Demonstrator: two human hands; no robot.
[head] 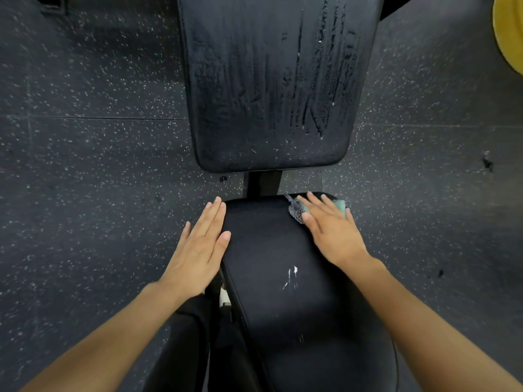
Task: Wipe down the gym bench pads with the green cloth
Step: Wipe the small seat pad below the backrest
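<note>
The black seat pad (283, 278) of the gym bench runs from the bottom of the view up to the middle, with a small white smear on it. Beyond it lies the black back pad (268, 80), streaked with wet wipe marks. My right hand (331, 230) lies flat on the far right corner of the seat pad, pressing down the green cloth (341, 206); only a green edge and a speckled grey patch of the cloth show past my fingers. My left hand (202, 247) rests flat, fingers together, along the seat pad's left edge and holds nothing.
Dark speckled rubber floor (99, 165) surrounds the bench on both sides. A yellow weight plate (509, 32) sits at the top right edge. The bench's black frame post (263, 183) joins the two pads. My dark trouser leg (198, 349) is at the lower left of the seat.
</note>
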